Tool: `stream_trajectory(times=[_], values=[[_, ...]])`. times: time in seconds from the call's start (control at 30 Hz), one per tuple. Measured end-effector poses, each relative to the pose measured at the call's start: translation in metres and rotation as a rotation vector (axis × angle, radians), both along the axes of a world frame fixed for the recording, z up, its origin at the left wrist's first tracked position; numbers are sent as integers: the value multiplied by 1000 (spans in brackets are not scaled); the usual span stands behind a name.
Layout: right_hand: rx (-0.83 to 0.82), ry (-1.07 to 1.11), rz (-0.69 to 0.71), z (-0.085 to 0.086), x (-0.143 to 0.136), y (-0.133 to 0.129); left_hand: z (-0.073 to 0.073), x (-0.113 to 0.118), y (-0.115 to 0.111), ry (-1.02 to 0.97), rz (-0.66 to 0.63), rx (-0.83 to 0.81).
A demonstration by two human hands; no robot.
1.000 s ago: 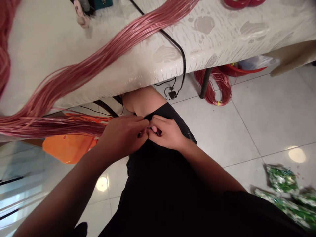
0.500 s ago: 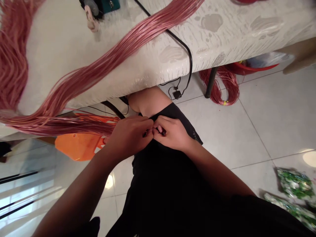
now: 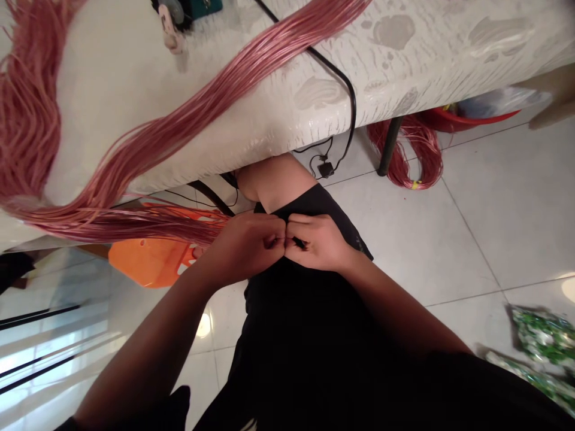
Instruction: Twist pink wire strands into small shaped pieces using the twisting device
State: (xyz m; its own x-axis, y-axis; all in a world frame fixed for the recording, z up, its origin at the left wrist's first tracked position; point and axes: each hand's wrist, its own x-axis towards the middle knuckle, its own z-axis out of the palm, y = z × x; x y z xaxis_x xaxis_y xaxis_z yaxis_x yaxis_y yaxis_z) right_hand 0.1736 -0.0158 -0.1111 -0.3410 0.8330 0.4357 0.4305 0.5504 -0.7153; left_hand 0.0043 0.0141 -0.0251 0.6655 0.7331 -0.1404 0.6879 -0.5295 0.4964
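Pink strands (image 3: 215,99) overlap a black cable (image 3: 353,105) and orange plastic (image 3: 144,263), left hand (image 3: 245,248) closed against the closed right hand (image 3: 321,242).

Legible text: none. Black shorts (image 3: 335,209), leg hem: one small pale marking (image 3: 360,242), possibly lettering, too faint to read. Black top (image 3: 314,353), lower edge of view: one whitish mark (image 3: 250,425), cut off, likewise unreadable.

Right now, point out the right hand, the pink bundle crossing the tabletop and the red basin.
Right hand (image 3: 318,242): head view, middle of the hand.
Pink bundle (image 3: 228,88): head view, middle of its diagonal stretch.
Red basin (image 3: 462,124): head view, outer wall.
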Motion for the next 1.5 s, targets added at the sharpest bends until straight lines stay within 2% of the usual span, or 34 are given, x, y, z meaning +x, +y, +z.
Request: stream_trajectory(times=[0.37, 0.67, 0.77, 0.87, 1.0, 1.17, 1.27, 1.4, 1.5], values=[[158, 0, -104, -6, -4, -4, -20, 0, 5, -200, 211, -337], [188, 61, -193, -7, -9, -5, -33, 4, 3, -354, 316, -365], [160, 113, -199, -6, -9, -5, -34, 4, 4, -408, 350, -393], [67, 244, -186, 0, -9, -6, -35, 3, 4, -516, 400, -521], [-61, 459, -188, 10, -7, -5, -40, -5, 2, -730, 534, -664], [-130, 579, -181, 12, -5, -2, -41, -25, 0, -849, 636, -544], [-115, 585, -173, 11, -5, -1, -33, -26, -6, -707, 662, -438], [-120, 558, -185, 12, -5, -2, -21, -7, -16, -451, 588, -288], [-122, 554, -181, 12, -4, -1, -20, 5, -20, -375, 533, -179]])
